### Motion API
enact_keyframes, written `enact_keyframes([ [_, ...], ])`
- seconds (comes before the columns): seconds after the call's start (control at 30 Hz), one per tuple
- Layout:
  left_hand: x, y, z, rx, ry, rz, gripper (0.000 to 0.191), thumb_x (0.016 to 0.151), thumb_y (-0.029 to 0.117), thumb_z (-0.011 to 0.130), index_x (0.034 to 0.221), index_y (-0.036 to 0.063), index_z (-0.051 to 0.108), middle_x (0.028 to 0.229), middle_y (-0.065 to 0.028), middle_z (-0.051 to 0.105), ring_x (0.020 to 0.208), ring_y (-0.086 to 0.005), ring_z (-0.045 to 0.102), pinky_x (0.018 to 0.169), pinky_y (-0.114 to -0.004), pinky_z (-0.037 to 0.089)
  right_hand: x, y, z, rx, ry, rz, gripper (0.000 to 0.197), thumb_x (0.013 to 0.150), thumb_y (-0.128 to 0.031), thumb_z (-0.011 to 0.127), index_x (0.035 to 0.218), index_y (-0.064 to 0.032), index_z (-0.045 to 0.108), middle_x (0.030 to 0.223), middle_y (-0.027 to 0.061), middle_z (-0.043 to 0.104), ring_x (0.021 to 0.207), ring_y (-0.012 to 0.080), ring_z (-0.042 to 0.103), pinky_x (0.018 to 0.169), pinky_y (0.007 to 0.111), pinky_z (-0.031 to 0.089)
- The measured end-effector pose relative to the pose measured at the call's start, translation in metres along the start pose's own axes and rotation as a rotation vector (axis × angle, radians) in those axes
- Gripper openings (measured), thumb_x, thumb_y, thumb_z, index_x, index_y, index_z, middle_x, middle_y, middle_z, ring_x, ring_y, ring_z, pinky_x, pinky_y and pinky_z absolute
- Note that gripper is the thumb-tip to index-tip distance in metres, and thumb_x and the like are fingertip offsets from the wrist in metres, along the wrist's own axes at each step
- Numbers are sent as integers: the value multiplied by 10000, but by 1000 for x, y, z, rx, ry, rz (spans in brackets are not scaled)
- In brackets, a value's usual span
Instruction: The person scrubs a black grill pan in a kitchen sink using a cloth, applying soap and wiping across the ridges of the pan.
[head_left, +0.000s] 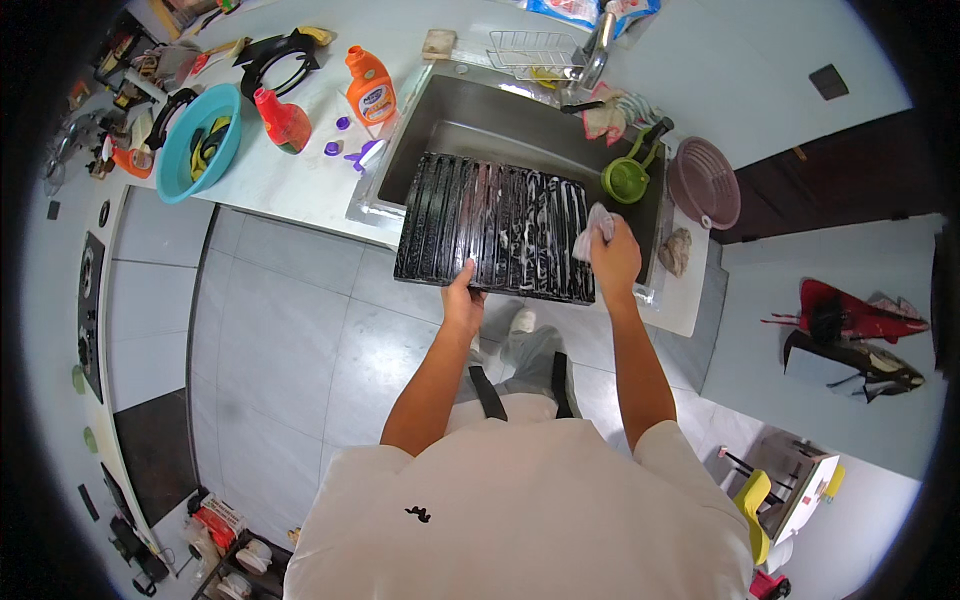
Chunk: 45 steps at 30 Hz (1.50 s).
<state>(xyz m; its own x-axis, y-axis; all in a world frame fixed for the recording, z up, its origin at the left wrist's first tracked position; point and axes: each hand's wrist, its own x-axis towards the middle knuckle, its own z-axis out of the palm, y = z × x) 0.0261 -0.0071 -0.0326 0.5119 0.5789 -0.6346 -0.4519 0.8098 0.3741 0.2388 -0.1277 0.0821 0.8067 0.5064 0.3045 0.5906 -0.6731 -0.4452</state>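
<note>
A black ribbed panel (491, 225), like a range-hood baffle filter, lies tilted across the front edge of the steel sink (480, 105). White suds streak its slats, mostly on the right half. My left hand (463, 296) grips the panel's near edge, thumb on top and fingers underneath. In my right hand (616, 259) is a bunched pale cloth (592, 231), held at the panel's right end. Just beyond that hand, a green strainer (625, 180) sits in the sink's right side.
Left of the sink stand an orange spray-cleaner bottle (371, 86), a red bottle (282, 121), a purple-and-white trigger head (366, 155) and a turquoise basin (199, 142) holding gloves. A faucet (598, 52) and wire rack (534, 52) are behind. A mauve basket (703, 182) stands right.
</note>
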Motion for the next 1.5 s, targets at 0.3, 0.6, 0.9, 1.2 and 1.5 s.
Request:
enact_keyframes([
  [0.3,-4,2,1,10,-24,18,212,935,172,624,1089,27,619,1044,-63,664,916,-165,645,794,-304,533,-48,-5,33,-28,-320,-295,452,797,-525,662,950,-105,728,1135,119,616,1092,313,562,938,462,412],
  [0.6,-7,1,5,-3,-11,28,184,937,170,619,1050,25,637,992,-59,674,874,-162,648,800,-297,530,-9,-15,43,-224,-574,358,869,643,-473,804,1346,-104,451,1310,209,515,1237,388,471,992,528,380],
  [0.9,3,0,-4,-17,5,-8,188,918,165,647,1048,31,626,989,-62,664,878,-167,642,766,-302,528,-4,-33,37,-182,-706,560,837,566,-465,834,1249,-52,580,1371,252,469,1308,387,419,1058,432,378],
  [1.2,-5,5,2,-11,2,-29,166,929,200,637,992,46,653,959,-45,676,868,-160,641,797,-299,514,-28,2,61,608,-704,640,321,761,-210,676,1025,-28,686,756,59,672,606,151,634,498,288,498],
  [1.5,1,1,-1,-23,-2,-35,156,921,124,628,1039,22,634,999,-61,672,895,-176,654,806,-324,551,-13,1,40,319,-377,542,335,745,-236,663,1032,-74,718,791,106,716,581,204,683,575,311,552],
])
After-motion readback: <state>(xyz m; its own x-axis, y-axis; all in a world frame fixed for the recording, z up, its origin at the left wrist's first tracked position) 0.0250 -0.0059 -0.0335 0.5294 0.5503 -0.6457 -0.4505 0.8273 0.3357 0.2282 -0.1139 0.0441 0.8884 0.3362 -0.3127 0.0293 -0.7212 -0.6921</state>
